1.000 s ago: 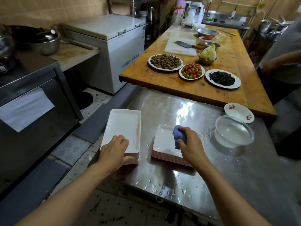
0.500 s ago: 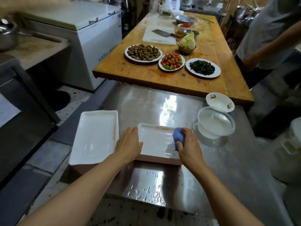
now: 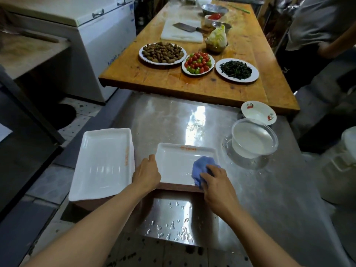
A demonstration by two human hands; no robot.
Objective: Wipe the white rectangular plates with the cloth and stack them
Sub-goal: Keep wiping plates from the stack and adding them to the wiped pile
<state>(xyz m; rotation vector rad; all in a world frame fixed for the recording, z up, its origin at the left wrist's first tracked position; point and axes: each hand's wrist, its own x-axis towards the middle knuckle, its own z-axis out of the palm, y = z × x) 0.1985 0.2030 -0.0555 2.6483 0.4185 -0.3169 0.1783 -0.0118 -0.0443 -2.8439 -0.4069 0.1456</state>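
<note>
**A:** What sits directly in front of the person?

**B:** A wet stainless steel table point(image 3: 260, 199), dotted with water drops near its front edge. On it are two stacks of white rectangular plates. The right stack point(image 3: 177, 162) lies straight ahead; the left stack point(image 3: 104, 162) is just beside it and overhangs the table's left edge.

**A:** What are the hands doing?

**B:** The right hand point(image 3: 217, 182) grips a crumpled blue cloth point(image 3: 202, 168) and presses it onto the near right part of the top plate of the right stack. The left hand point(image 3: 147, 175) is curled over that same plate's left rim, holding it.

**A:** Is anything on the left stack?

**B:** No hand touches it. Its top plate shows a faint orange mark along the right rim.

**A:** What else is on the steel table?

**B:** To the right, apart from the plates, stands a clear plastic bowl of water point(image 3: 254, 137). Just behind it is a small white dish with red cherry prints point(image 3: 258, 112).

**A:** And beyond?

**B:** A long wooden table point(image 3: 146, 74) carries a round plate of brown peanuts point(image 3: 162, 53), a plate of red and green cherry tomatoes point(image 3: 198, 63) and a plate of dark greens point(image 3: 236, 69). Farther back lie a cleaver on a white cutting board point(image 3: 182, 33). Another person in a grey shirt point(image 3: 316, 22) stands at the right, and a white chest freezer point(image 3: 82, 31) stands at the left.
</note>
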